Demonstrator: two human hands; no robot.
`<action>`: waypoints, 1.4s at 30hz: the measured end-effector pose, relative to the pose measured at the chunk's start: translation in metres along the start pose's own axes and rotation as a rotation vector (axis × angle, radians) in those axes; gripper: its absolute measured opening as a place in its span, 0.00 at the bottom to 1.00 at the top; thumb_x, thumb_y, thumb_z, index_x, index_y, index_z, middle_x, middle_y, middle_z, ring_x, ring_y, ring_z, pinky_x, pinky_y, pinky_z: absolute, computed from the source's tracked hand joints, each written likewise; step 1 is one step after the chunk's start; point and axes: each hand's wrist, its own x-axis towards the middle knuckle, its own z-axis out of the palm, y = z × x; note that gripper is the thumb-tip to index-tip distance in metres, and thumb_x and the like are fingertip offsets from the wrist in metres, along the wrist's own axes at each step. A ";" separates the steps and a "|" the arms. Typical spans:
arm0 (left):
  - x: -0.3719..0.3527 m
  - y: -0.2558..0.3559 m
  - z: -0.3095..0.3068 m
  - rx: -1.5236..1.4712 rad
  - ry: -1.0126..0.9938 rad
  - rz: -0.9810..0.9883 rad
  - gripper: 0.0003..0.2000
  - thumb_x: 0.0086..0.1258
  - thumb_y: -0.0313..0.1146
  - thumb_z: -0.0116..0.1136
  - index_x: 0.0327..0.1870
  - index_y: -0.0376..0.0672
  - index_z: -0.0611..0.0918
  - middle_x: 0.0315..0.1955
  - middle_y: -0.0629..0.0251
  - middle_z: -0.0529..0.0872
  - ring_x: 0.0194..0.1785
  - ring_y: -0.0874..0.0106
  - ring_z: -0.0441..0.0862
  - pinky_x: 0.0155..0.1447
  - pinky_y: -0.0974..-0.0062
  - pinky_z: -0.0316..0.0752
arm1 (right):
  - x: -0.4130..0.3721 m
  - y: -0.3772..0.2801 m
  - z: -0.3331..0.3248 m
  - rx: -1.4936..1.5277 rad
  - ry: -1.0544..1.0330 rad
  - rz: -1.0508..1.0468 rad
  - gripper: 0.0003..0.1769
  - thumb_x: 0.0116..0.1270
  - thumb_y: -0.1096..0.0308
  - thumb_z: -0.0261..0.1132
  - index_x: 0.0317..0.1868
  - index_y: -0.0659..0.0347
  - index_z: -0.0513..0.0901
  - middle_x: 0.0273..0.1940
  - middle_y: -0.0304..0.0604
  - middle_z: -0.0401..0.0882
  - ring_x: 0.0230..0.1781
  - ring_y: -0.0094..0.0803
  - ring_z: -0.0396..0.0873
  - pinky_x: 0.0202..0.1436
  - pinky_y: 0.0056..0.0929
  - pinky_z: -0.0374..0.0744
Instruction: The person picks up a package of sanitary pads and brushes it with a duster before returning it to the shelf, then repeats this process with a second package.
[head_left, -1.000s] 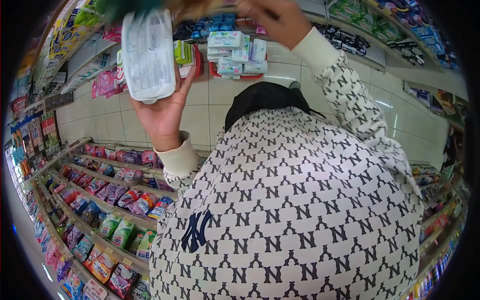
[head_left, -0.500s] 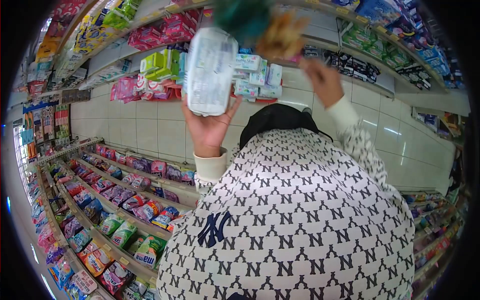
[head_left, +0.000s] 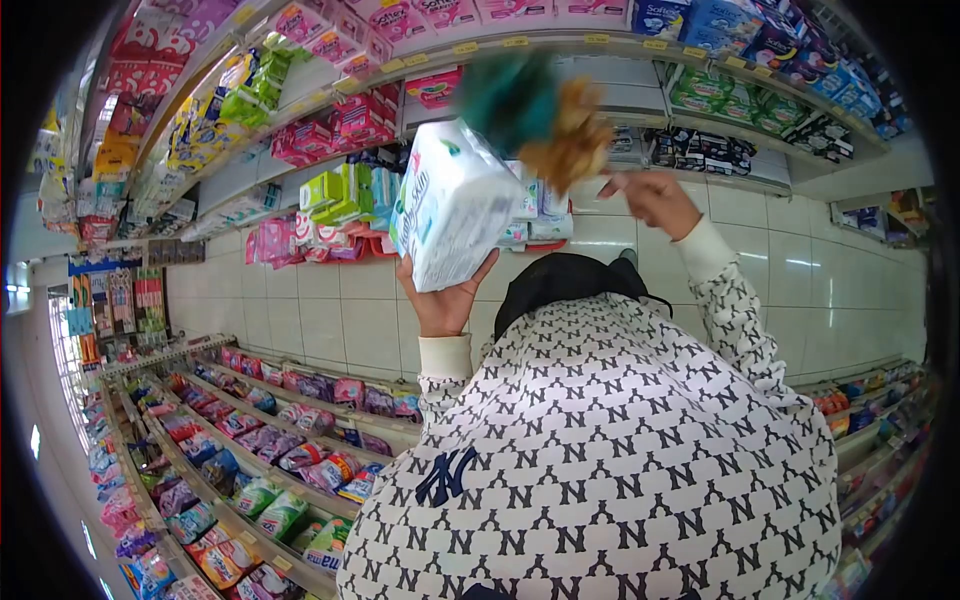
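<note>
My left hand (head_left: pixel 445 305) holds up a white plastic-wrapped pack (head_left: pixel 455 205) from below, fingers and thumb around its lower end. Green marks and lettering show on the pack's side, and it is tilted. My right hand (head_left: pixel 655 205) is closed round the thin handle of a feather duster (head_left: pixel 570 140). The duster's teal and brown feathers are smeared by motion and overlap the pack's upper edge in this view. Beyond the pack, similar white packs (head_left: pixel 550 215) sit in a red basket (head_left: pixel 548 246) on the floor, partly hidden.
Ahead, tiered shelves (head_left: pixel 480 45) carry pink, blue and green packs. Lime-green packs (head_left: pixel 345 195) stand left of the held pack. Another shelf unit with bagged goods (head_left: pixel 285 510) runs along the lower left. Tiled floor (head_left: pixel 330 305) lies between the units.
The pack in my left hand has turned and tilted, showing its lettered side. The feather duster has swung a little lower, near the pack's top. The whole view has shifted slightly.
</note>
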 end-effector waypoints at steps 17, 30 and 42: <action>0.003 -0.014 -0.025 0.635 0.029 0.128 0.38 0.62 0.44 0.63 0.71 0.39 0.63 0.63 0.53 0.74 0.64 0.56 0.75 0.64 0.58 0.73 | 0.032 0.078 0.029 0.097 0.510 0.125 0.23 0.72 0.50 0.62 0.30 0.64 0.78 0.19 0.35 0.69 0.21 0.27 0.66 0.31 0.30 0.71; 0.032 0.011 0.067 2.029 -0.355 0.333 0.52 0.41 0.41 0.79 0.69 0.34 0.60 0.45 0.42 0.82 0.49 0.45 0.81 0.52 0.58 0.77 | 0.038 0.006 0.085 -0.502 -0.200 -0.363 0.57 0.47 0.64 0.82 0.69 0.69 0.52 0.52 0.46 0.69 0.54 0.34 0.73 0.61 0.32 0.73; 0.037 -0.043 -0.003 1.162 -0.123 0.469 0.50 0.45 0.37 0.81 0.67 0.34 0.60 0.61 0.49 0.72 0.66 0.58 0.71 0.67 0.62 0.68 | 0.031 -0.027 0.059 -0.416 0.011 -0.411 0.33 0.62 0.58 0.73 0.60 0.66 0.70 0.48 0.49 0.77 0.50 0.31 0.78 0.50 0.34 0.77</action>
